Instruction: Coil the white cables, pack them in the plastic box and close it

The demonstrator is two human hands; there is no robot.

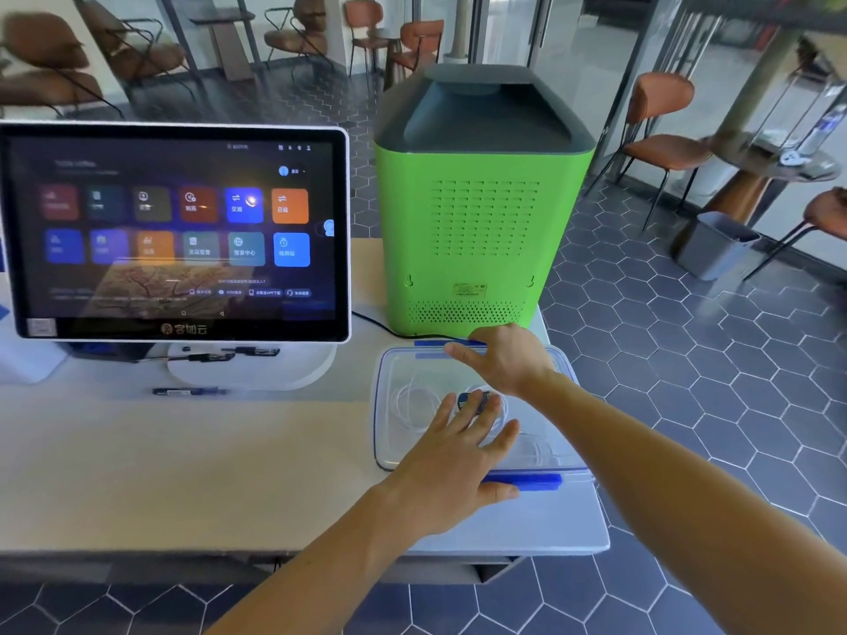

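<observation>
Plastic box (389,433), clear, rounded-rectangular, sits near the right edge of the pale smooth worktop (183,474), lid on. Nearest: blue latch bar (527,481) on the box's near rim, the left thumb against it. Left hand (451,465) lies flat on the translucent lid, fingers straight and spread, gripping nothing. White cables (415,403) show through the lid as thin loops, a small dark blue item among them, its nature unclear. Right hand (502,359) reaches to the far rim, fingers extended and flat over the far blue latch (428,343). Beyond, touching distance from the box: green boxy machine (476,231), matte, perforated vents, dark grey sloped top. Toward the far left edge: glossy touchscreen monitor (176,231) on a white round base; dark pen (190,391) before it.
</observation>
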